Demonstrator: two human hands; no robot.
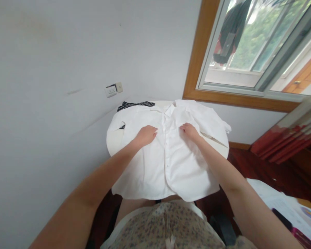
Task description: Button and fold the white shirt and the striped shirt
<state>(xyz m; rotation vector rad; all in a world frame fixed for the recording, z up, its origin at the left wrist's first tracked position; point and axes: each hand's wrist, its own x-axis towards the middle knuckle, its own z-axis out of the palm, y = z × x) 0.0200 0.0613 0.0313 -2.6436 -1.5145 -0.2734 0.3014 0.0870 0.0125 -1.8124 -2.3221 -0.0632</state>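
A wall socket [111, 91] sits beyond the table's [114, 145] back-left edge; striped fabric [136, 104] shows there beneath a white button-up shirt [154, 169] spread across the top. Left hand [147, 134] and right hand [189, 130] rest on it half-curled; whether gripping, I cannot tell. Beyond the right edge hangs a curtain [280, 143].

And there's the rounded white tabletop [114, 144], a white button-up shirt [153, 166] sprawling across it, striped black fabric [137, 104] peeking out far left!

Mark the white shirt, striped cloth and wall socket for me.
White shirt [166, 152], head view: button strip, mid-front.
Striped cloth [128, 104], head view: exposed part.
Wall socket [111, 91], head view: middle of its plate.
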